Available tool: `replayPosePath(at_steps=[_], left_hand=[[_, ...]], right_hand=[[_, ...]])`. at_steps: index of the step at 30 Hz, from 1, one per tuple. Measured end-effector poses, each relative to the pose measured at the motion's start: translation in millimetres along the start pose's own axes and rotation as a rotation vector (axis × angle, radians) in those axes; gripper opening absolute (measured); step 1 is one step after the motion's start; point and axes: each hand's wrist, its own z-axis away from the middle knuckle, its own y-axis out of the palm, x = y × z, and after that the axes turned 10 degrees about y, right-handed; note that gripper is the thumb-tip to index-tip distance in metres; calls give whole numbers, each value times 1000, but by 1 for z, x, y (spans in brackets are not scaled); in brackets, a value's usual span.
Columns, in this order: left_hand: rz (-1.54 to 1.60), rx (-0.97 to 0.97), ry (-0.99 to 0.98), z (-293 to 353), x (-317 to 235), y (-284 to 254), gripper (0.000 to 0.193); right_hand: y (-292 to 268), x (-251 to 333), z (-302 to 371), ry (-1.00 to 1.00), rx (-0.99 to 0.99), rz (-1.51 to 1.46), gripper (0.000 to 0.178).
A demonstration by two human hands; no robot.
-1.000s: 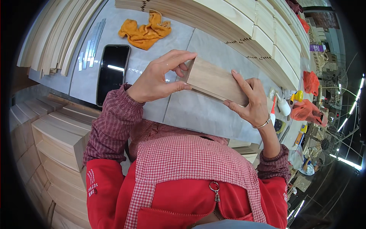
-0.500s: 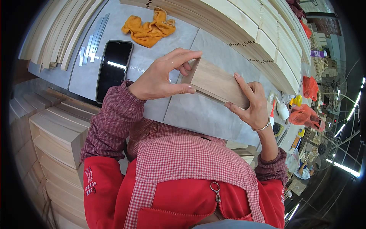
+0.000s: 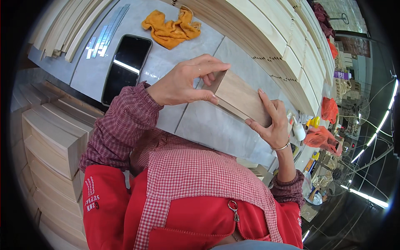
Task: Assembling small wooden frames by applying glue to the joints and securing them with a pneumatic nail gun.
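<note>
Over the near part of the table I hold up a rectangular wooden box (image 3: 241, 95), with a plain pale-brown broad face and thin side edges. My left hand (image 3: 183, 82) grips its left end, the index finger at the upper corner and the thumb at the lower one. At the opposite end, my right hand (image 3: 274, 121) pinches the box, with fingers along the far edge and the thumb on the near edge. The other fingers of my left hand curl behind the left end. What lies on the underside of the box is hidden.
On the grey tabletop (image 3: 200, 125) lie a black phone (image 3: 126, 66), an orange cloth (image 3: 171, 29) and thin shiny strips (image 3: 109, 31). Tall stacks of wooden boards (image 3: 266, 39) line the far side. More wooden pieces (image 3: 52, 141) are piled at left. A white bottle (image 3: 298, 130) stands at right.
The whole view has shifted slightly. Both hands still hold the box, which is tilted a little more, its right end lower in the picture.
</note>
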Motion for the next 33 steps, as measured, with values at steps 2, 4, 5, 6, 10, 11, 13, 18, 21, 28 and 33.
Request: replayPosePath(at_steps=[2, 4, 5, 6, 10, 11, 13, 18, 21, 28, 33], left_hand=[[14, 12, -21, 0, 0, 0, 70], [18, 11, -21, 0, 0, 0, 70], [22, 11, -22, 0, 0, 0, 70], [25, 11, -24, 0, 0, 0, 71], [31, 7, -33, 0, 0, 0, 71], [32, 6, -38, -1, 0, 0, 71], [33, 6, -42, -1, 0, 0, 70], [-23, 3, 34, -2, 2, 0, 66], [-27, 21, 43, -4, 4, 0, 65], [-42, 38, 49, -5, 2, 0, 62], [-19, 59, -5, -5, 0, 1, 66]], right_hand=[[-2, 1, 0, -11, -8, 49, 74], [-1, 2, 0, -13, -19, 49, 74], [-1, 1, 0, -15, -30, 47, 74], [-1, 1, 0, -16, -41, 44, 74], [0, 1, -1, -11, -42, 39, 74], [0, 1, -1, -8, -37, 37, 74], [0, 1, -1, -4, -33, 34, 74], [-2, 1, -2, 4, -19, 39, 74], [-3, 1, -2, 3, -12, 37, 73], [-6, 1, 0, 10, 5, 66, 75], [-6, 2, 0, 16, 6, 73, 74]])
